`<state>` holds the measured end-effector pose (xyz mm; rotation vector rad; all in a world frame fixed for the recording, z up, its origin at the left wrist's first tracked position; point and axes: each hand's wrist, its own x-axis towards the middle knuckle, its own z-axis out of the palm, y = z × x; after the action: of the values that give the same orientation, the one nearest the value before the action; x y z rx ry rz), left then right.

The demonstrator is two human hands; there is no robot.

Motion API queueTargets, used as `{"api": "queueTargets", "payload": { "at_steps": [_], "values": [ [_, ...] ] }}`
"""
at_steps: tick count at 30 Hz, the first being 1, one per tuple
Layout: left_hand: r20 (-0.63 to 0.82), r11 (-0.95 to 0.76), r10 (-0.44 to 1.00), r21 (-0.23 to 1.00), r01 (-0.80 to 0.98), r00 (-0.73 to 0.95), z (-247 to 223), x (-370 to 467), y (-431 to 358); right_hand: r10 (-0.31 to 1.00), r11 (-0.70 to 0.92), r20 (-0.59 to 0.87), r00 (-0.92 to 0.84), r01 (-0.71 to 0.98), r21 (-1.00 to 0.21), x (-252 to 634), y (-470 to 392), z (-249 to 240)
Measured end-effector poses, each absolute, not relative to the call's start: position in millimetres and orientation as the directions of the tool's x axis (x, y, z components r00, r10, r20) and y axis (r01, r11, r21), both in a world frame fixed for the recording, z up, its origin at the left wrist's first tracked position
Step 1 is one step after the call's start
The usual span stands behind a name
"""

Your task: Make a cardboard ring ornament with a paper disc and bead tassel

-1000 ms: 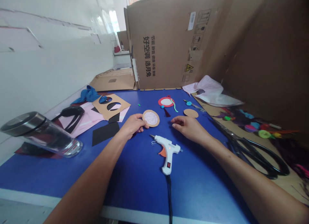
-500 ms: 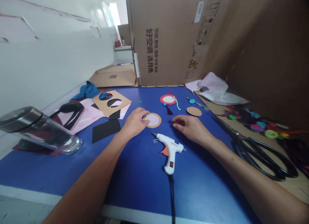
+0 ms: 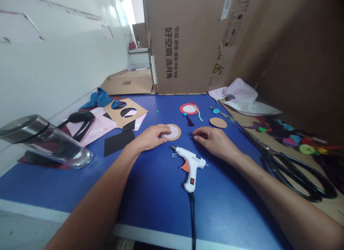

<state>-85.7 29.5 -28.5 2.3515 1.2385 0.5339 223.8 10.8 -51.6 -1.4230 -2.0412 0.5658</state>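
Observation:
My left hand [image 3: 154, 137] pinches the left edge of a round cardboard piece with a white centre [image 3: 174, 132], which lies on the blue table [image 3: 161, 192]. To its right, my right hand [image 3: 215, 139] hovers with curled fingers apart, holding nothing. A white glue gun [image 3: 192, 165] with an orange trigger lies between my forearms, its nozzle towards the round piece. Behind my right hand are a plain cardboard disc [image 3: 218, 122] and a red ring with a white centre [image 3: 189, 109], a green string and a dark tassel.
A glass bottle [image 3: 61, 146] lies tilted at the left, near black paper [image 3: 118, 143] and a cardboard sheet with round holes [image 3: 116, 117]. Large black scissors [image 3: 301, 174] rest at the right. A tall cardboard box [image 3: 193, 45] stands behind.
My left fingers have shifted across the edge of the round piece, now covering more of its left side. My right hand has hardly moved. The head view has shifted slightly.

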Motion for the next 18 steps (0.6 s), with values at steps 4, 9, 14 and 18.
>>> {"api": "queueTargets", "payload": {
  "at_steps": [4,9,14,18],
  "values": [
    [0.151,-0.485,0.859,0.544,0.685,0.489,-32,-77,27,0.925,0.380,0.253,-0.284,0.673,-0.635,222,8,-51],
    [0.206,-0.513,0.855,0.470,0.719,0.475,-38,-65,25,0.915,0.403,0.287,-0.282,0.660,-0.634,218,8,-53],
    [0.239,-0.538,0.842,0.444,0.717,0.483,-41,-56,23,0.850,0.527,0.360,-0.385,0.612,-0.590,211,21,-49],
    [0.257,-0.564,0.824,0.462,0.684,0.505,-39,-54,21,0.801,0.594,0.386,-0.457,0.529,-0.606,201,32,-48]
  ]
}}
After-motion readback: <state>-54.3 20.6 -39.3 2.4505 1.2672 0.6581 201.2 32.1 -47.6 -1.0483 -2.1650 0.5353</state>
